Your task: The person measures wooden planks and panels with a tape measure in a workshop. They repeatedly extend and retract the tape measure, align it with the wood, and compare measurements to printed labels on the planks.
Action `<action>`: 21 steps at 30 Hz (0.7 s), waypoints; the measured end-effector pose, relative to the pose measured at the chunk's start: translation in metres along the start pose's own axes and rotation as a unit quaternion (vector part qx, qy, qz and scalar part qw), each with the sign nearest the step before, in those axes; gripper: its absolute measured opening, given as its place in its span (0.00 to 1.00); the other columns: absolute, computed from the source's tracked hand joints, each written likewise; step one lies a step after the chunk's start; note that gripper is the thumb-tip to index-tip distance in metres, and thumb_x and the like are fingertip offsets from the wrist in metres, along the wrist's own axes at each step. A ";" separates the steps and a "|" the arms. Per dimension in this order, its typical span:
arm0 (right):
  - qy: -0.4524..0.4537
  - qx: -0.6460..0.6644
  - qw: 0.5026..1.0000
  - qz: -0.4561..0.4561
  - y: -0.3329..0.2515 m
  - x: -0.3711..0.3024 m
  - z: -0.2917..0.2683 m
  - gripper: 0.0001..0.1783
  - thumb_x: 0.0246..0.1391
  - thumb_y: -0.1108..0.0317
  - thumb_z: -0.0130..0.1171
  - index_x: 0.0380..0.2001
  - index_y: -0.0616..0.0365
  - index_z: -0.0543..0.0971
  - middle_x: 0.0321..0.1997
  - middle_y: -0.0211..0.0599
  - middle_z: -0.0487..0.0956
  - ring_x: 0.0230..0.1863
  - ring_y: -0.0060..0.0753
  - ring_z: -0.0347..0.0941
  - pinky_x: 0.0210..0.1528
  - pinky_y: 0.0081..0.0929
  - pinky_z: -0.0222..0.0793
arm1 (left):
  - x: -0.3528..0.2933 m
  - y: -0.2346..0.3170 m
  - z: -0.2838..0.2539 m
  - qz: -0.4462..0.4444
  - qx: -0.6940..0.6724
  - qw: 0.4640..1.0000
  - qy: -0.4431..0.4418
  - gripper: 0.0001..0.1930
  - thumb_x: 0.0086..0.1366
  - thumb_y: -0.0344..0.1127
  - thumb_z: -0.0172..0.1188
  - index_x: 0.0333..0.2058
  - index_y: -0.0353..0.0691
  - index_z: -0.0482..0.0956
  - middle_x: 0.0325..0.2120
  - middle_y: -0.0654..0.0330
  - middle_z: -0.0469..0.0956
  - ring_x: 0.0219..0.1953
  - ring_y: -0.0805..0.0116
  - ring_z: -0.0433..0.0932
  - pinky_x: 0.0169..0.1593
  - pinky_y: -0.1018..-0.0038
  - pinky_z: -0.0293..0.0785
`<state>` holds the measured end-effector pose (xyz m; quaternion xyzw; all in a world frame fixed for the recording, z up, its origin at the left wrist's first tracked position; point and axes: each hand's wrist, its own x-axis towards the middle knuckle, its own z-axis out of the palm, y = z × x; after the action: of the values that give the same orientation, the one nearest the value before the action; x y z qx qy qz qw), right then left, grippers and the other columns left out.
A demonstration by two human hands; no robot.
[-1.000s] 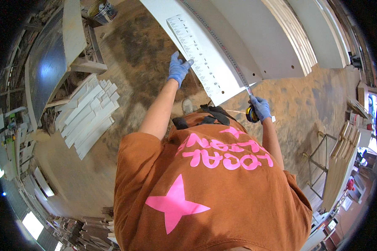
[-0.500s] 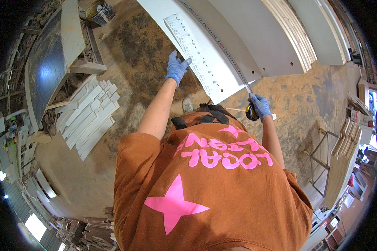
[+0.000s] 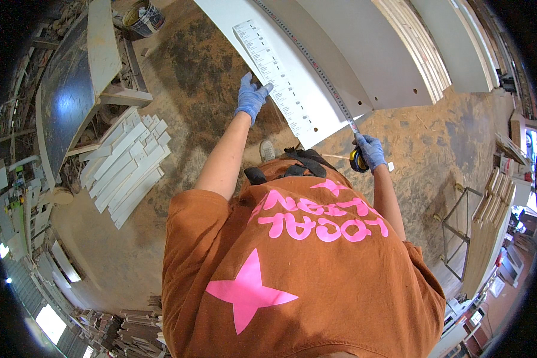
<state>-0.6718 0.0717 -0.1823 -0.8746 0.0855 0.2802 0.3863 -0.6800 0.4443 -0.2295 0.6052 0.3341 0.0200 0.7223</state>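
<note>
My right hand (image 3: pixel 372 151), in a blue glove, is closed around a black and yellow tape measure (image 3: pixel 358 160). Its extended blade (image 3: pixel 316 65) runs diagonally up across the white panel (image 3: pixel 328 116) to the top of the view. My left hand (image 3: pixel 253 96), also gloved in blue, is at the panel's left edge, with its thumb and a finger spread apart. The thumb touches the edge beside a long printed paper sheet (image 3: pixel 274 77), which lies along the panel. Some of the left fingertips are hard to make out at the edge. A dark hole shows near the panel's front corner.
More white panels with stacked pale edges (image 3: pixel 414 45) stand at the upper right. On the floor to the left lies a pile of white strips (image 3: pixel 128 164), below a dark-topped bench (image 3: pixel 71 101). A bucket (image 3: pixel 143 18) stands beyond. At right is a metal frame (image 3: pixel 453 232) beside stacked boards (image 3: pixel 489 224).
</note>
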 end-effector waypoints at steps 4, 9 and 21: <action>-0.004 -0.008 1.000 0.001 -0.008 -0.004 -0.001 0.23 0.54 0.50 0.54 0.29 0.63 0.81 0.24 0.36 0.78 0.27 0.28 0.71 0.35 0.27 0.67 | -0.001 0.001 0.000 0.003 0.009 1.000 0.007 0.42 0.54 0.25 0.63 0.63 0.37 0.46 0.50 0.46 0.70 0.44 0.62 0.75 0.33 0.73 0.75; -0.001 -0.007 1.000 -0.013 0.000 -0.002 0.000 0.21 0.54 0.51 0.55 0.29 0.62 0.81 0.23 0.33 0.76 0.27 0.25 0.69 0.34 0.25 0.66 | 0.003 -0.003 -0.002 0.003 0.026 1.000 0.000 0.42 0.55 0.27 0.63 0.63 0.36 0.46 0.51 0.46 0.69 0.44 0.62 0.75 0.33 0.73 0.75; -0.096 0.141 0.982 -0.084 -0.055 -0.041 0.004 0.21 0.54 0.52 0.55 0.29 0.63 0.80 0.21 0.29 0.75 0.24 0.21 0.68 0.30 0.23 0.66 | -0.005 -0.017 0.000 -0.016 -0.026 0.997 0.077 0.15 0.58 0.30 0.60 0.44 0.38 0.72 0.35 0.61 0.74 0.32 0.73 0.74 0.29 0.77 0.75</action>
<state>-0.6876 0.1090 -0.1270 -0.7845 0.0129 0.3143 0.5344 -0.6905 0.4377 -0.2422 0.5772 0.3977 0.0633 0.7104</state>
